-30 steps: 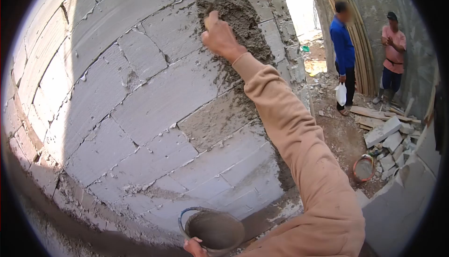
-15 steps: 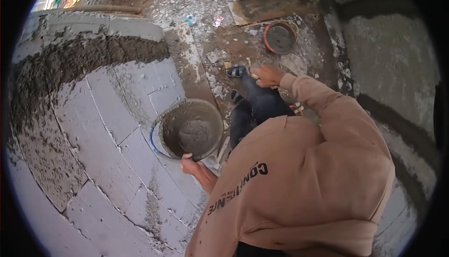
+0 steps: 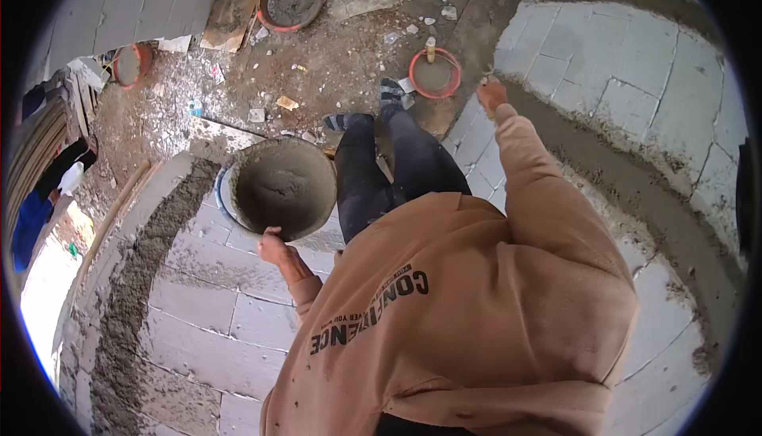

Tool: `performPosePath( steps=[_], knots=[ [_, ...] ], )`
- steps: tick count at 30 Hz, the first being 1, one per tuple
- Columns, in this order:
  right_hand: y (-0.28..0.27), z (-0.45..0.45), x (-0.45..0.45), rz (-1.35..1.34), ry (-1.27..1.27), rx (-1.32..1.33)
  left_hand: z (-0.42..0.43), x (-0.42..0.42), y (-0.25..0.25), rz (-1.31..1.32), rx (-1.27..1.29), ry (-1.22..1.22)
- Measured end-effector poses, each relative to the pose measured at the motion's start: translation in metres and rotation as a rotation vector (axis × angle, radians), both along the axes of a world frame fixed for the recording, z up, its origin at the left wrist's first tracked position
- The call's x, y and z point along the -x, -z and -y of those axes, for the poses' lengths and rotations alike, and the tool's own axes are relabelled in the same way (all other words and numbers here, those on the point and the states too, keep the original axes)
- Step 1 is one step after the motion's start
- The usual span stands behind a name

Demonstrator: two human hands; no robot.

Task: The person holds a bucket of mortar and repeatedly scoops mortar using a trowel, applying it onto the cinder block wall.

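A wide, mortar-smeared bucket (image 3: pixel 321 186) is at my left side in front of the block wall, wet grey mortar (image 3: pixel 278 188) inside it. My left hand (image 3: pixel 274 247) is closed over its near rim. To the right, my right hand (image 3: pixel 492 96) is stretched out to the end of a mortar band on the right block wall (image 3: pixel 663 79). Its fingers are curled round something small and pale that I cannot make out. Just left of that hand, an orange-rimmed bucket (image 3: pixel 435 75) of grey liquid stands on the ground, a light-coloured handle sticking up in it.
Another orange-rimmed bucket (image 3: pixel 290 3) of mortar stands at the top, and a smaller orange bucket (image 3: pixel 131 65) farther left. Rubble and a wooden board (image 3: pixel 232 7) lie on the dirt floor. At far left shows a person's blue sleeve (image 3: pixel 36 225). Rough mortar (image 3: pixel 131 309) covers the left wall.
My view has swung to the right. My right arm has reached from near my legs out to the right wall. My left hand still grips the bucket rim.
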State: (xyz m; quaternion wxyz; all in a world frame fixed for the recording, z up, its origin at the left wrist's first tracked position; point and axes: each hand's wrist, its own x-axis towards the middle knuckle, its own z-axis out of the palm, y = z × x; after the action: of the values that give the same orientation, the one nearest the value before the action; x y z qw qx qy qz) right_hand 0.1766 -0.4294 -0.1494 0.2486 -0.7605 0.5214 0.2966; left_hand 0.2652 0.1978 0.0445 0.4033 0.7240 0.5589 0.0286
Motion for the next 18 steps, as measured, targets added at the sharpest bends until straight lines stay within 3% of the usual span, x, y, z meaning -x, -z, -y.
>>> performPosePath(
  steps=[5, 10, 12, 15, 18],
  knots=[
    [0.051, -0.052, 0.101, -0.101, -0.049, -0.19, 0.036, -0.03, 0.067, -0.012, 0.133, 0.263],
    [0.095, -0.048, 0.121, -0.224, -0.255, -0.249, 0.116, -0.082, 0.118, -0.109, 0.269, 0.458],
    [0.129, -0.021, 0.113, -0.285, -0.286, -0.243, 0.142, -0.102, 0.156, -0.138, 0.268, 0.547],
    [0.167, 0.014, 0.1, -0.267, -0.123, -0.126, 0.182, -0.124, 0.217, -0.207, 0.325, 0.654],
    [0.179, 0.011, 0.089, -0.225, -0.104, -0.258, 0.204, -0.139, 0.306, -0.262, 0.291, 0.794]
  ],
)
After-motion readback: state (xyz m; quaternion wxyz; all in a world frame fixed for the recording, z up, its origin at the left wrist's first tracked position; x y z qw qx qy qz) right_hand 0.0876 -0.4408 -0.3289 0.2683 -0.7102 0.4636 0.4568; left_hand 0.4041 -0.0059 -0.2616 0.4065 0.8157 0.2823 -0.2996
